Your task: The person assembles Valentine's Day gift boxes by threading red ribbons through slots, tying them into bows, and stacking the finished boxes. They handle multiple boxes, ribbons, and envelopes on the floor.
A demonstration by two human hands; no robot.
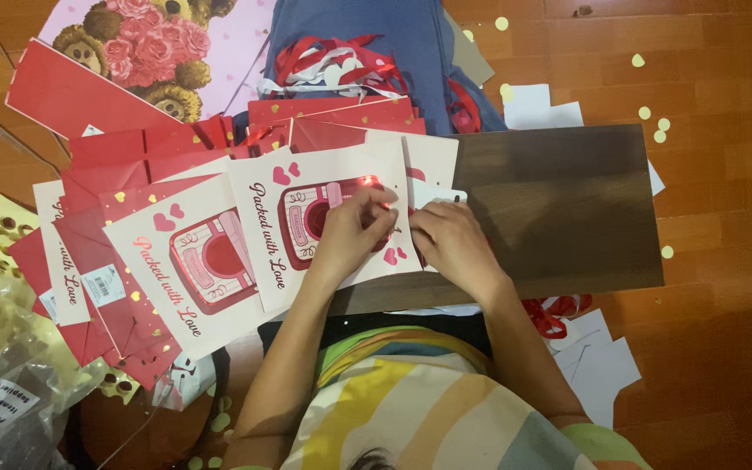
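My left hand (352, 233) presses on a cream paper gift bag (280, 252) with a red camera drawing and hearts, its fingers pinching near the bag's top right corner. My right hand (450, 244) lies close beside it, fingers curled at the same corner over a small white piece (435, 190). Both hands rest at the left end of a dark wooden board (567, 209) on my lap. What the fingertips grip is hidden.
Several flat red and cream gift bags (132, 261) pile up to the left. A pink bag with a teddy bear print (150, 43) lies at the back left, red ribbons (332, 61) on blue cloth behind. White paper scraps (594, 357) and gold round stickers (646, 113) dot the wooden floor.
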